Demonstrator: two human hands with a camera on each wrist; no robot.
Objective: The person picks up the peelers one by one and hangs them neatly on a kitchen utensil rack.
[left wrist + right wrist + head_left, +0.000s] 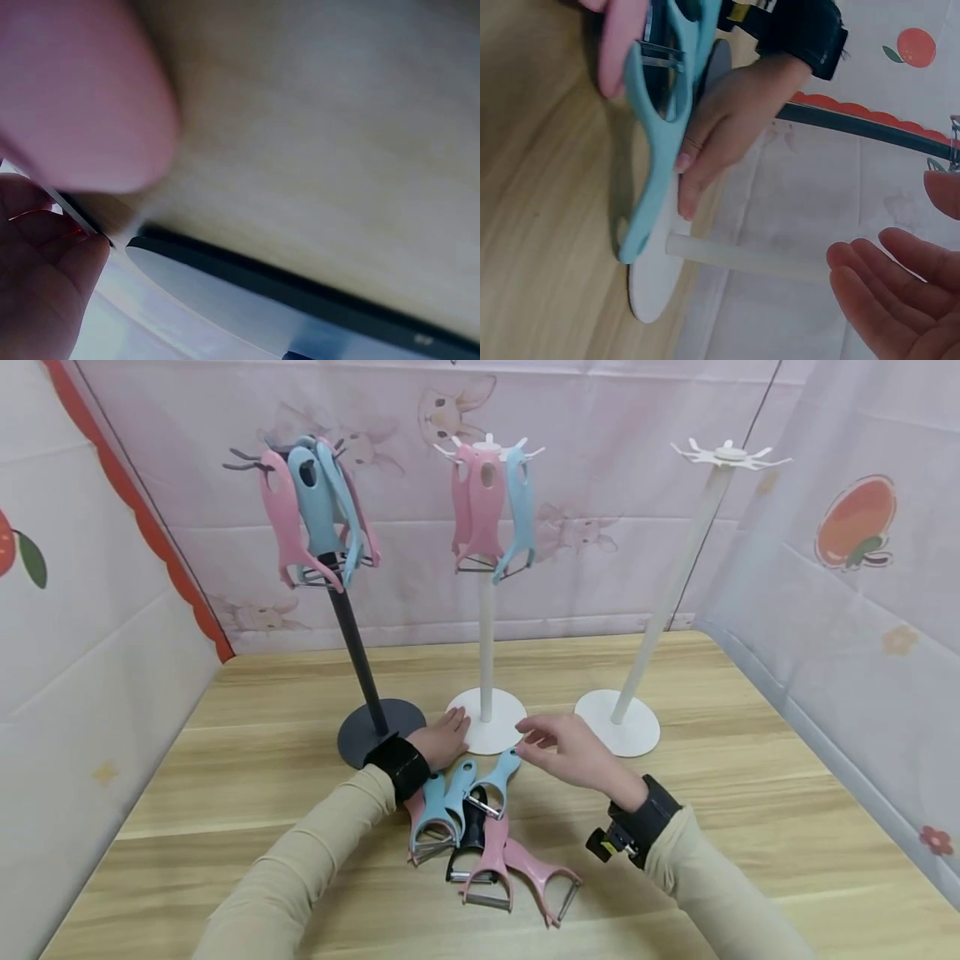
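My left hand (pixel 444 737) lies with straight fingers on the edge of the middle white stand's round base (pixel 498 706). My right hand (pixel 558 745) hovers relaxed and holds nothing, just right of a blue peeler (pixel 498 777) whose handle points at that base. In the right wrist view the blue peeler (pixel 660 150) lies against the white base (pixel 656 277), beside the left hand (pixel 720 127), and my right hand (pixel 877 277) is open. Several blue, black (pixel 472 831) and pink peelers (pixel 491 860) lie piled between my forearms.
A black stand (pixel 375 731) on the left carries pink and blue peelers (pixel 311 510). The middle stand's hooks hold three more (pixel 487 506). An empty white stand (pixel 618 722) is on the right. Cloth walls enclose the wooden table (pixel 750 827).
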